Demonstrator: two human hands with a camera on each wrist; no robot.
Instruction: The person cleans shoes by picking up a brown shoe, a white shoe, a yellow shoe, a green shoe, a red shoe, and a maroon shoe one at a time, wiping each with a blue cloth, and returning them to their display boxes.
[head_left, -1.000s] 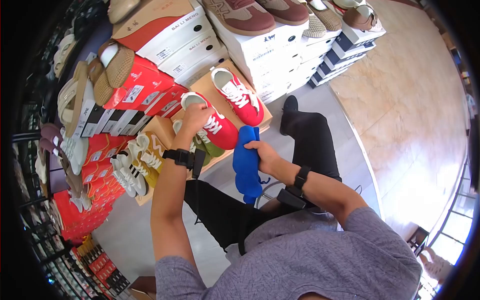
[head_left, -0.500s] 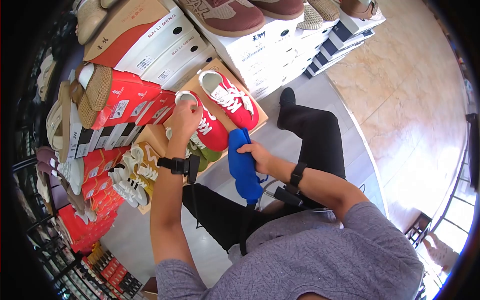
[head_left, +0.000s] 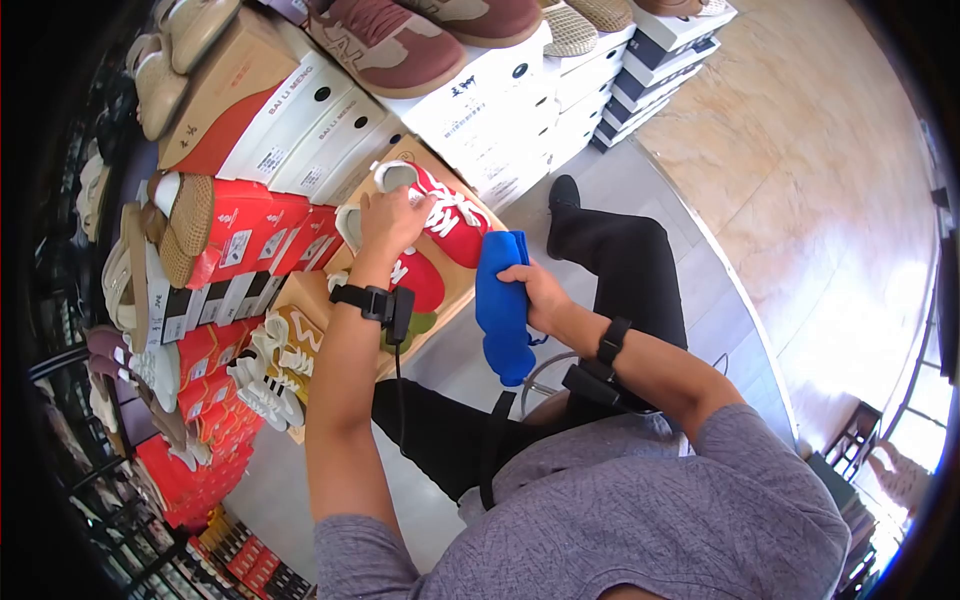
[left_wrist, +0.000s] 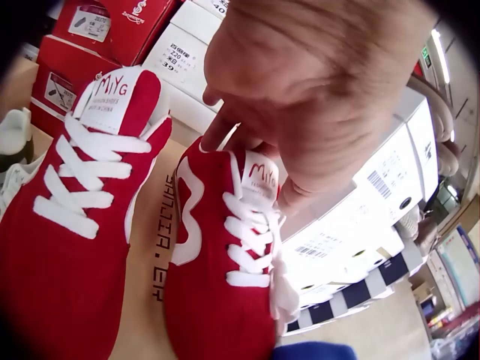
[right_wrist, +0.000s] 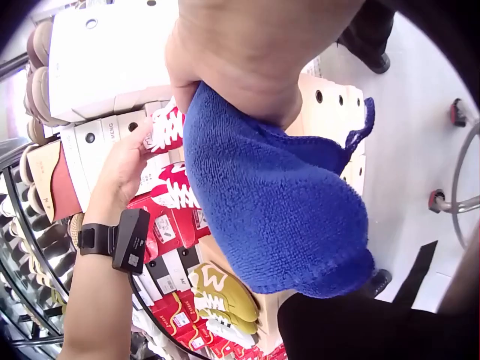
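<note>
My left hand grips the far red shoe at its ankle opening. Up close in the left wrist view, the fingers of the hand curl at the collar and the thumb lies beside the tongue of that white-laced shoe; where the fingertips end is hidden. The other red shoe sits alongside, untouched. A folded blue cloth hangs from my right hand, thumb across it. The right wrist view shows this hand closed round the top of the fuzzy cloth.
Green shoes, yellow shoes and white shoes line the left side. White shoe boxes and red boxes are stacked behind, with shoes on top. A leg and black shoe are at the right of the boxes.
My left hand has moved from the nearer red shoe across to the far one. The right hand still holds the blue cloth, now slightly farther right. The head view has shifted.
</note>
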